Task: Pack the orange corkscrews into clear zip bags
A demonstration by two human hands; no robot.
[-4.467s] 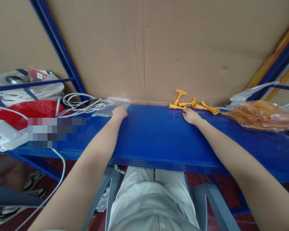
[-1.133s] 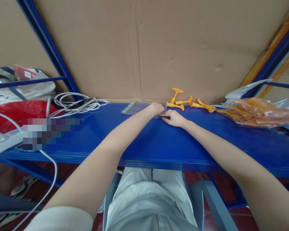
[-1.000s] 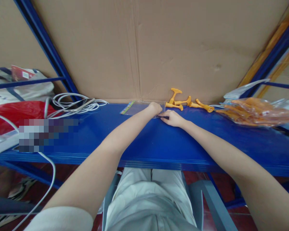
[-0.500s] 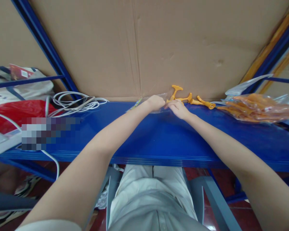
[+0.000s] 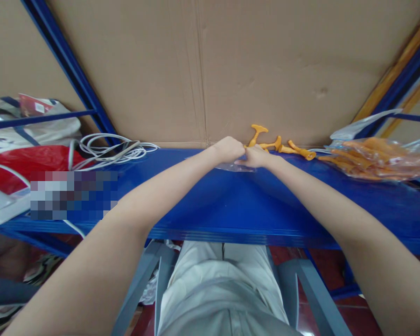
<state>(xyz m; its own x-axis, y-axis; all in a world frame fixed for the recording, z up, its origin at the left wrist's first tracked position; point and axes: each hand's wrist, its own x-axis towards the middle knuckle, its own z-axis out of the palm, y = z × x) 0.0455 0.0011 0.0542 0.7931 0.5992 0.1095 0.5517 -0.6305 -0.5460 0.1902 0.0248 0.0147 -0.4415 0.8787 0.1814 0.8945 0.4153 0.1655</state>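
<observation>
My left hand [image 5: 230, 149] is closed on a clear plastic bag [image 5: 233, 167] that lies low over the blue table. Right beside it, my right hand [image 5: 255, 157] has its fingers curled in at the bag's edge, and the two hands touch or nearly touch. What the bag contains is hidden by my hands and forearm. Just behind my right hand, a yellow-orange plastic piece with a T-shaped handle [image 5: 258, 132] leans up near the cardboard. More yellow-orange plastic pieces [image 5: 297, 149] lie to its right.
A clear bag full of orange pieces [image 5: 378, 158] lies at the right. Coiled white cable [image 5: 121, 148], a red bag [image 5: 38, 163] and a cloth bag [image 5: 45, 122] are at the left. Cardboard [image 5: 266, 65] stands behind the blue table [image 5: 224, 205], between blue posts.
My right hand has come from the yellow-orange pieces to the bag's edge against my left hand. The bag has shifted right and toward me.
</observation>
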